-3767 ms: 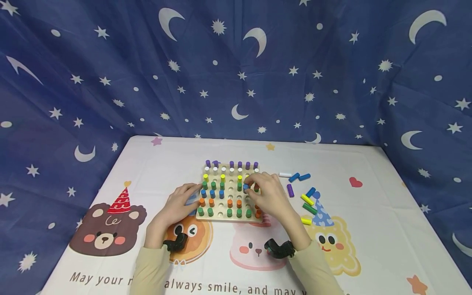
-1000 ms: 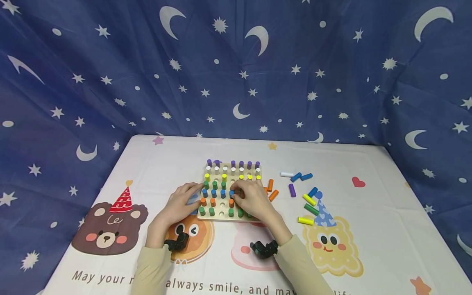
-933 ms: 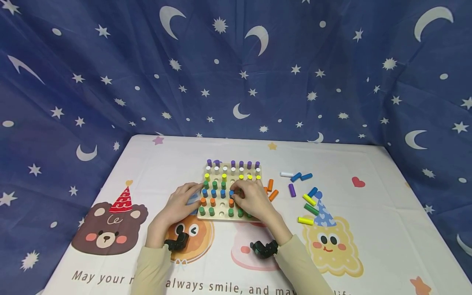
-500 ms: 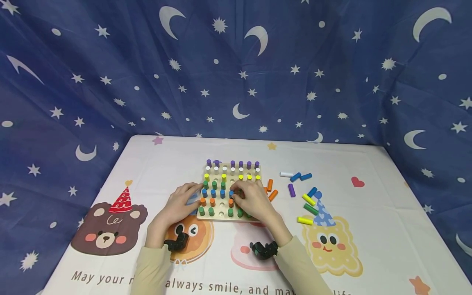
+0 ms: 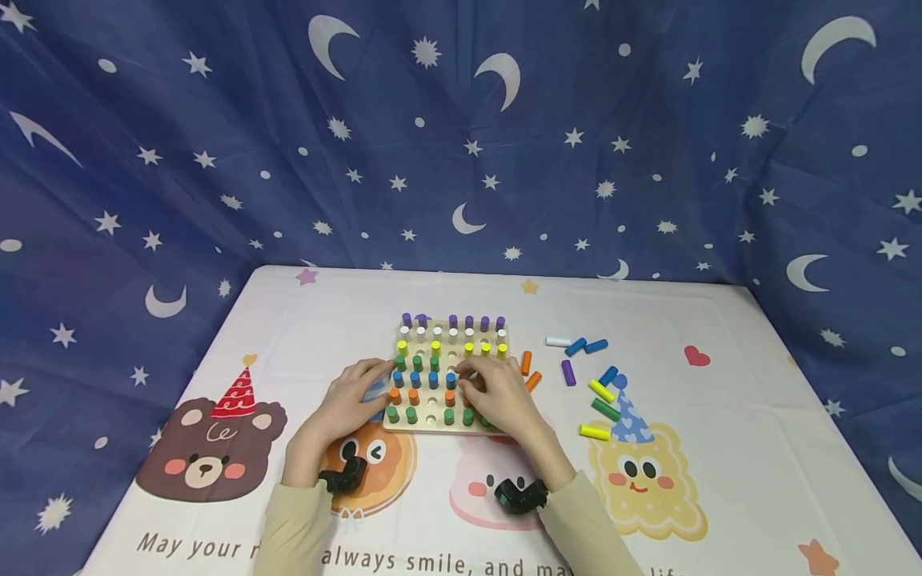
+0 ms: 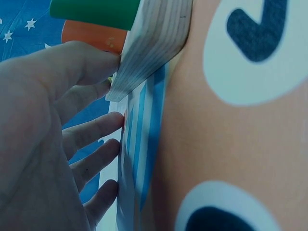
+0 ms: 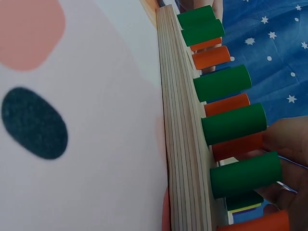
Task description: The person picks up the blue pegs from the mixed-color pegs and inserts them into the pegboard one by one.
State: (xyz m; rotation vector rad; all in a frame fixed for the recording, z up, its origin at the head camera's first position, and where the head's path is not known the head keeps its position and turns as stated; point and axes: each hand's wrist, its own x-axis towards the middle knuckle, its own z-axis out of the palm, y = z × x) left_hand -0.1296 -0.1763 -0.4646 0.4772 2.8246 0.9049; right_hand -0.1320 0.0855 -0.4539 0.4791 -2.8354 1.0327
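A wooden pegboard [image 5: 425,427] lies on the table with rows of coloured pegs standing in it. My left hand [image 5: 349,402] rests along its left edge; in the left wrist view, thumb [image 6: 91,62] and index finger touch the board's side while the other fingers extend below. My right hand [image 5: 500,392] is over the board's right half, its thumb and index fingertips just right of a blue peg [image 5: 450,381], parted from each other. That peg stands upright at the right end of the visible blue ones. Part of the right hand [image 7: 288,163] shows behind green pegs [image 7: 245,174].
Right of the board lie loose pegs: two orange pegs [image 5: 527,362], a purple peg [image 5: 568,373], a white peg [image 5: 558,342], several blue pegs [image 5: 595,346], a green peg [image 5: 606,409] and two yellow pegs [image 5: 594,432]. A star-patterned curtain [image 5: 461,144] hangs behind the table [image 5: 763,416].
My right hand brought the blue peg left and down into the board, then let go and shifted slightly right. My left hand has stayed at the board's edge.
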